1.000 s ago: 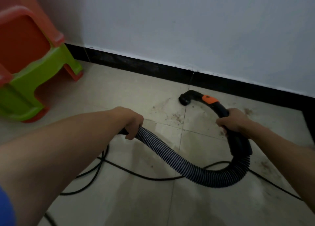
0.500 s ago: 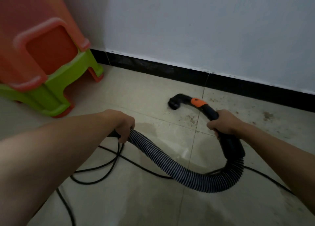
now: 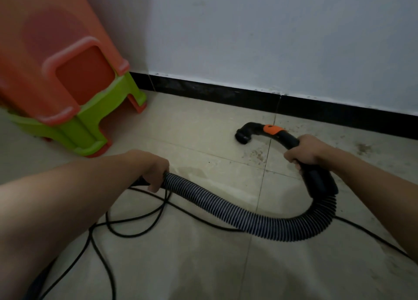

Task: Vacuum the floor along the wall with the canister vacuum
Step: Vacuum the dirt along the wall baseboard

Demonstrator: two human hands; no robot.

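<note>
While your right hand [image 3: 303, 150] curls its fingers around the black handle [image 3: 316, 177], your left hand [image 3: 153, 170] grips the ribbed hose [image 3: 226, 211], and both your arms are stretched forward. Past your right fingers the handle bends down to its nozzle [image 3: 243, 136], low over the stained floor [image 3: 203, 127] near the skirting [image 3: 226, 93]. Between your hands the hose sags in a loop.
</note>
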